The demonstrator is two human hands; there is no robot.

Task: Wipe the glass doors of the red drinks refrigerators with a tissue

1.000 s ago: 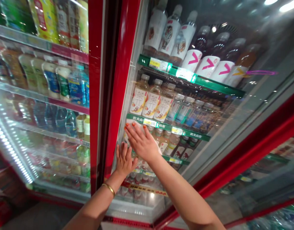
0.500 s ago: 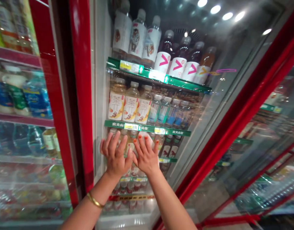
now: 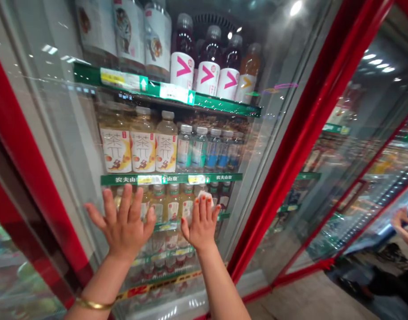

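Observation:
My left hand (image 3: pixel 125 222) is flat with its fingers spread, against or just in front of the glass door of a drinks cooler. A gold bangle (image 3: pixel 94 304) circles that wrist. My right hand (image 3: pixel 202 224), with orange-red nails, holds a white cloth or tissue (image 3: pixel 205 194) under its palm and fingers against the glass; most of it is hidden. Behind the glass stand tea bottles (image 3: pixel 143 151) with white and yellow labels, and smaller blue and green bottles (image 3: pixel 213 151). Purple drink bottles (image 3: pixel 208 75) are on the green-edged shelf (image 3: pixel 220 106) above.
A red door frame (image 3: pixel 310 129) slants along the right of the glass, and another red frame (image 3: pixel 30 178) is on the left. Further right are more glass-fronted coolers. Another person's hand (image 3: pixel 398 218) reaches in at the right edge, above dark items on the floor.
The view has come closer and turned right. My hands have moved apart, the left one going left with its fingers spread wider. Another person's hand has come into view at the right.

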